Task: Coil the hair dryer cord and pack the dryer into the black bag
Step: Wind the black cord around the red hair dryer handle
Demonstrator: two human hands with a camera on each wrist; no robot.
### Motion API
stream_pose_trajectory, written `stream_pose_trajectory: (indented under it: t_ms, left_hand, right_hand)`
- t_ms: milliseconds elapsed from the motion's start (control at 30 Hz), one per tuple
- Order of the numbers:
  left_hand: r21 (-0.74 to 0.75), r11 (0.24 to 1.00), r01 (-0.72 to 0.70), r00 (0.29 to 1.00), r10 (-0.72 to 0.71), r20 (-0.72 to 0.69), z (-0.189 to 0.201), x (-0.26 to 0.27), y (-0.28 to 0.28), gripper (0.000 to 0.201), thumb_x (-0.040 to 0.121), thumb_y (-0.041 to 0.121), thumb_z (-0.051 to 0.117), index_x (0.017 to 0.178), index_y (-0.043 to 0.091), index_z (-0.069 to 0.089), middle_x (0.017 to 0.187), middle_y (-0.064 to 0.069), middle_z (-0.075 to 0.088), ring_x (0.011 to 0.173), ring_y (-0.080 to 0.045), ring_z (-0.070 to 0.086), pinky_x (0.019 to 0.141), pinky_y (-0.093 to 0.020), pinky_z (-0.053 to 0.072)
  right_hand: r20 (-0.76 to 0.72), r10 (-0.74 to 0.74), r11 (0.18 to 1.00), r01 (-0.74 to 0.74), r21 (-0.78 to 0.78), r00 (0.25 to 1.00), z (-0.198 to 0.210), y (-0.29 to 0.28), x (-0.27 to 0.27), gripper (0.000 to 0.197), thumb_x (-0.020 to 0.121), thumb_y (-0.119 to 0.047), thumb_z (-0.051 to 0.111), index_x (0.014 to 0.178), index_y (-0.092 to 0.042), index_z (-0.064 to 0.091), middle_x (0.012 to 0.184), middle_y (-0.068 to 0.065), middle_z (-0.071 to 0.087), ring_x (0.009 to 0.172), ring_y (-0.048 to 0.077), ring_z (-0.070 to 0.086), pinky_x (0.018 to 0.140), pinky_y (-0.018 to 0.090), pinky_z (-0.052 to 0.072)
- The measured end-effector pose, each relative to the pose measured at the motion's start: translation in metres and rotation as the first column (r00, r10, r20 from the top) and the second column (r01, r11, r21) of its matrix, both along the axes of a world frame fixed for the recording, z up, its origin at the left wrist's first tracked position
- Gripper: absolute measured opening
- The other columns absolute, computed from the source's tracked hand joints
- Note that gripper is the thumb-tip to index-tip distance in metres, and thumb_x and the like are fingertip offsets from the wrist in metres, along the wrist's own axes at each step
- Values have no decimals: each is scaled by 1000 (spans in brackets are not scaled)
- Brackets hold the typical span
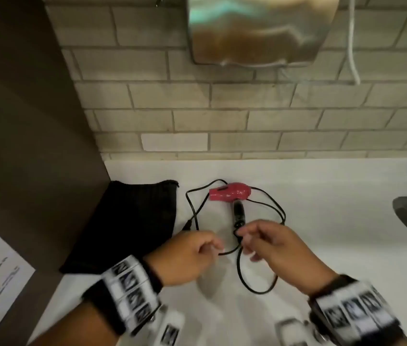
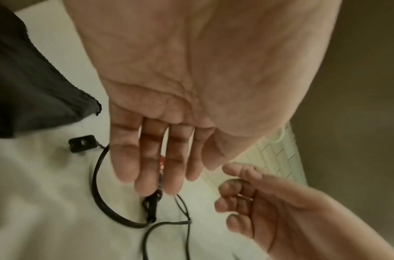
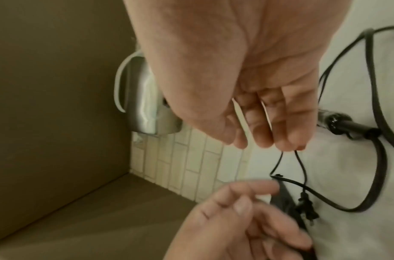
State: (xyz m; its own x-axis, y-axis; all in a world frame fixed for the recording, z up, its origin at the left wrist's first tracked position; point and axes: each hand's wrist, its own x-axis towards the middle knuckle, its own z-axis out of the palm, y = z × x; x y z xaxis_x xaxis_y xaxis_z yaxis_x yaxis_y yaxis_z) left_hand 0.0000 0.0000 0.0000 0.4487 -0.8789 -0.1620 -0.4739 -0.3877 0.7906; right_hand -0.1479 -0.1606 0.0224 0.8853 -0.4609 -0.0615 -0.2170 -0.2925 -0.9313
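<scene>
Noted on each bare forearm: a black wrist strap (image 1: 147,273) carrying a band of white panels printed with black square markers (image 1: 130,290), likewise at the right wrist (image 1: 355,313); no sleeves seen.

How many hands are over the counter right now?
2. The left hand is near the black bag; the right hand is beside it, over the cord.

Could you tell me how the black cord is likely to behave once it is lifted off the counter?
The cord will probably flop and sag, since it lies in loose, uneven loops. Its loops cross near the dryer handle, so it may snag. The plug end would likely dangle.
</scene>
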Motion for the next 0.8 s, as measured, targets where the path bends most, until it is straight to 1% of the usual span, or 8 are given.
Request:
stream_pose_trajectory:
  t_ms: [100,200,333,500,600,667,733,800]
  left_hand:
    - [45,998,-41,998,39,41,-7,20,-42,24,90,17,54,106,24,71,84,9,70,78,-4,67,60,-13,49]
    - [121,992,-45,997,36,69,-8,34,-68,26,89,16,50,104,23,69,86,5,72,86,-16,70,78,-27,55]
    - [127,990,-60,994,48,95,-12,44,-85,25,88,16,52,103,21,71,93,0,75,91,-19,71,84,-34,57]
    - [147,989,-23,995,8,102,-12,45,-91,24,91,15,53,107,20,71,97,-3,75,95,-20,70,88,-35,57]
    - [134,991,-24,997,14,80,-12,49,-88,24,89,15,54,104,22,71,96,-2,75,92,-18,71,86,-35,58]
    - [122,992,-20,998,12,66,-10,51,-85,23,89,17,53,103,23,71,93,-1,75,87,-16,71,85,-35,59]
    - [118,993,-14,997,6,71,-6,53,-82,25,89,18,52,105,22,70,88,1,73,82,-15,70,83,-34,58]
    - [99,995,-27,999,23,34,-2,54,-80,25,91,17,52,108,19,70,89,-3,73,80,-16,70,82,-33,57]
  right_hand:
    - [-79,-170,971,153,-184,982,-22,-24,34,15,82,-19,62,85,-27,73,83,2,76,83,23,72,82,47,60]
    - [-266,-283,944,219,-246,922,-43,-46,62,18,85,-35,61,96,-22,68,96,4,74,93,28,71,88,43,58]
    - [-551,-279,900,13,-437,786,-50,-52,80,42,82,-53,66,88,-12,60,77,2,63,69,19,60,52,28,41]
    - [-592,-310,882,-8,-472,743,-54,-49,98,35,78,-43,72,72,-15,52,76,2,62,62,17,58,49,26,41]
    - [-560,-344,892,77,-445,754,-51,-51,100,29,82,-36,65,67,-13,54,71,4,62,57,18,57,46,25,38]
    - [-515,-379,904,190,-383,769,-49,-55,98,37,87,-41,57,72,-8,62,73,8,70,58,23,63,51,27,48]
    - [-427,-415,909,352,-221,803,-45,-60,97,45,92,-40,51,79,0,67,77,17,77,63,32,73,65,41,63]
    - [-299,-452,869,490,64,840,-40,-62,96,30,96,-21,51,81,2,64,73,20,75,57,35,74,70,55,64]
